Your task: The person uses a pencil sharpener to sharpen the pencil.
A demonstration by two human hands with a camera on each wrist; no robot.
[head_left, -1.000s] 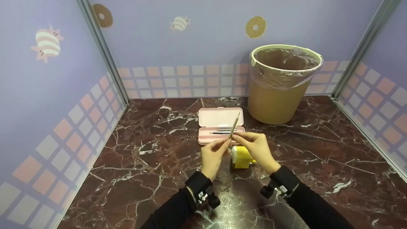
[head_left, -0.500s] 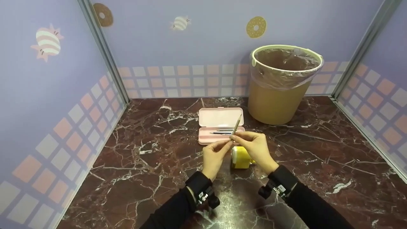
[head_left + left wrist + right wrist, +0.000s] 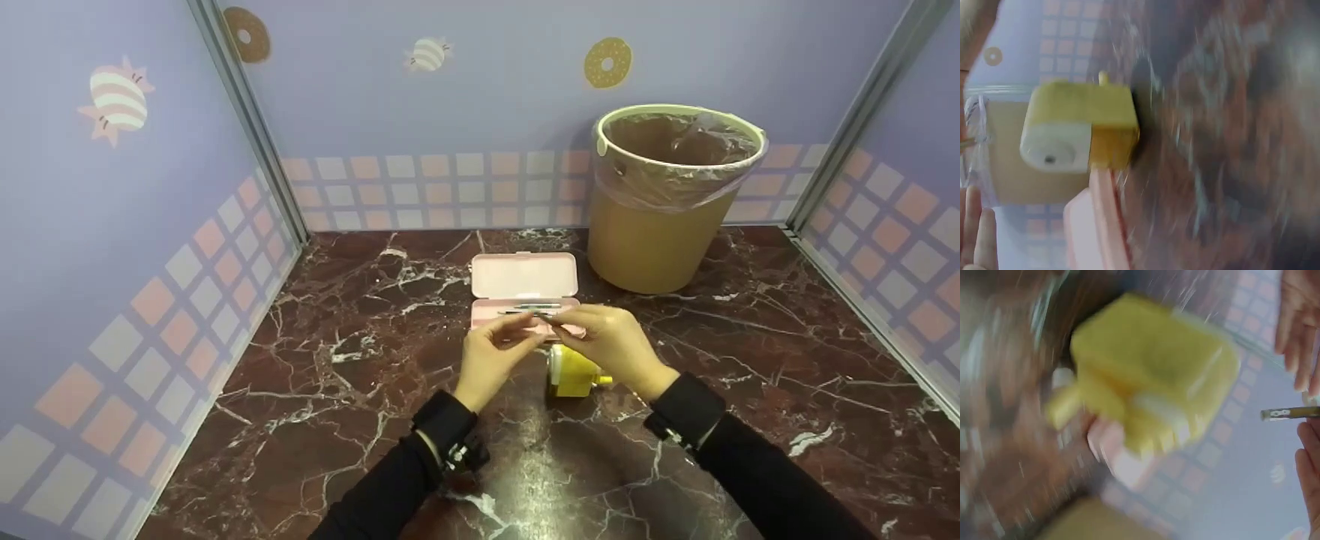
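Note:
A pencil (image 3: 1289,413) with a printed band near its end is in my right hand (image 3: 611,345), pinched at the fingertips. In the head view it shows only as a short dark piece, mostly covered by fingers. My left hand (image 3: 491,360) is close on its left, thumb and index finger apart; whether a fingertip touches the pencil is hard to tell. Below both hands a yellow-and-white pencil sharpener (image 3: 571,373) lies on the tabletop. Its white face has a dark hole in the left wrist view. Just behind is an open pink pencil case (image 3: 523,276) with several slim pencils (image 3: 529,306).
A tan bin (image 3: 652,232) with a clear plastic liner stands at the back right. Patterned panels (image 3: 450,112) enclose the back and both sides of the dark red marbled tabletop (image 3: 360,420).
The pencil, which pointed up and away between both hands, has swung down and is now foreshortened. My left hand has shifted slightly left, its thumb and index finger spreading apart.

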